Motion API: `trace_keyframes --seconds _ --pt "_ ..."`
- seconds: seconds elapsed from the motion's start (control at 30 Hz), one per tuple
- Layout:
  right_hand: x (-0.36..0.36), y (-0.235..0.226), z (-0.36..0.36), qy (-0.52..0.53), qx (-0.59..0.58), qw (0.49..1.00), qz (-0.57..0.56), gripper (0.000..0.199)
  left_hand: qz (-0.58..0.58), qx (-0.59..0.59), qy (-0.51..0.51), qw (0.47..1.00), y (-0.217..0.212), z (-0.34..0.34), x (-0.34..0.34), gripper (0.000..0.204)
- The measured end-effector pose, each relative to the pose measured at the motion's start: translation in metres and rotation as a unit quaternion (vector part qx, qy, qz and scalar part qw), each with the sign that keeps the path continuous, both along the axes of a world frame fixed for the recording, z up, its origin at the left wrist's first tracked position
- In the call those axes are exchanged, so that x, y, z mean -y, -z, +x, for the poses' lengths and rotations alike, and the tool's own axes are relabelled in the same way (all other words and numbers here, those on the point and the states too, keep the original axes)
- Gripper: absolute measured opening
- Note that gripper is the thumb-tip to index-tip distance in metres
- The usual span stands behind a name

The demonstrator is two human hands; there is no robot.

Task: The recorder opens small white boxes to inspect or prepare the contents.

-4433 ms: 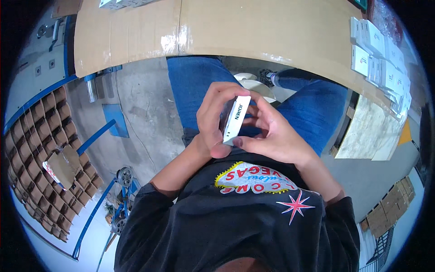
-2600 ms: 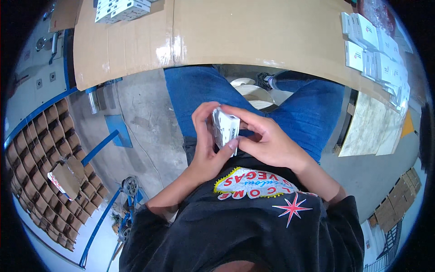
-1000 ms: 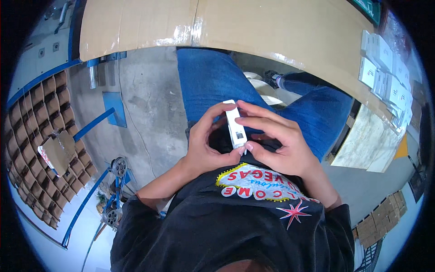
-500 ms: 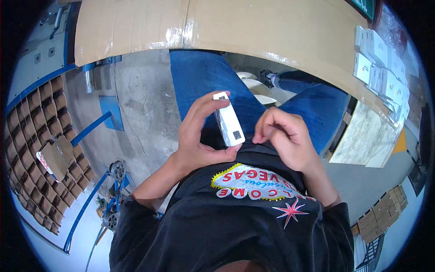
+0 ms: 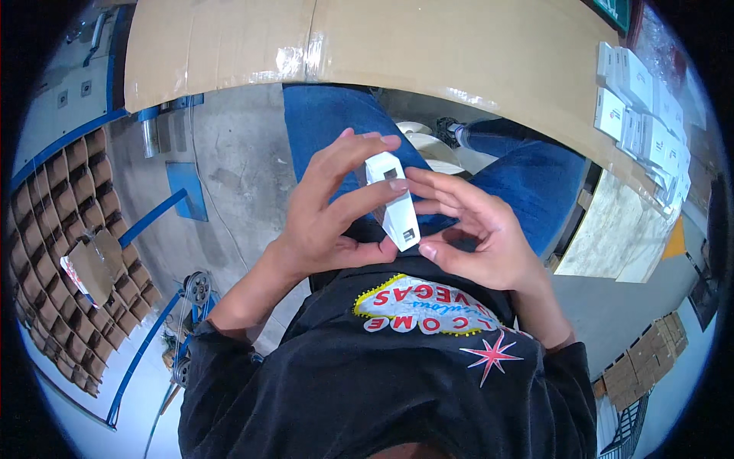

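Observation:
A small white box (image 5: 399,210) is held up in front of my shirt, above my lap. Its narrow long side faces up, with a dark square mark near each end. My left hand (image 5: 325,203) grips it from the left, thumb at the near end and one finger lying across the top face. From the other side my right hand (image 5: 482,229) meets the box, its fingertips along the right edge and its thumb by the near right corner. The underside of the box is hidden.
A cardboard-covered table (image 5: 367,38) spans the far side. Several white boxes (image 5: 646,115) are stacked at its right end. Cardboard dividers (image 5: 61,260) stand at left, near a blue metal frame (image 5: 153,218). Another person's shoe (image 5: 449,131) shows under the table.
My right hand has opened from its curled pose and come left onto the box. The left fingers have shifted over the box, which has turned slightly.

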State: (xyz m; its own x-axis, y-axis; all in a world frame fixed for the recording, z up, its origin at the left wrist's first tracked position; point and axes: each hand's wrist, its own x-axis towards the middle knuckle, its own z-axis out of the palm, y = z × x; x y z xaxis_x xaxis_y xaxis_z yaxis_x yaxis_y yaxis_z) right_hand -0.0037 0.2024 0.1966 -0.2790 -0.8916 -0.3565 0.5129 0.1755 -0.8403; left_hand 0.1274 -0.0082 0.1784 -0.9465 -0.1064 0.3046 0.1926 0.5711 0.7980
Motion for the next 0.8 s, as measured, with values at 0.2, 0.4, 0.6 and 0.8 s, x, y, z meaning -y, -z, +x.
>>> trace_keyframes --seconds 0.2,0.4,0.6,0.8 --pt "-0.002 0.005 -0.001 -0.023 -0.029 0.999 0.010 0.070 0.027 0.022 0.018 0.999 -0.002 -0.003 -0.005 0.071" --pt "-0.006 0.007 -0.003 -0.042 -0.052 0.998 0.010 0.068 0.042 0.060 0.024 0.997 0.001 0.000 -0.010 0.079" --pt "-0.006 0.010 -0.002 -0.053 -0.045 0.997 0.019 0.066 0.038 0.079 0.021 0.996 -0.001 0.002 -0.010 0.088" --pt "-0.002 0.008 -0.005 -0.091 -0.018 0.994 0.050 0.079 0.011 0.068 0.039 0.997 0.001 0.003 -0.009 0.093"
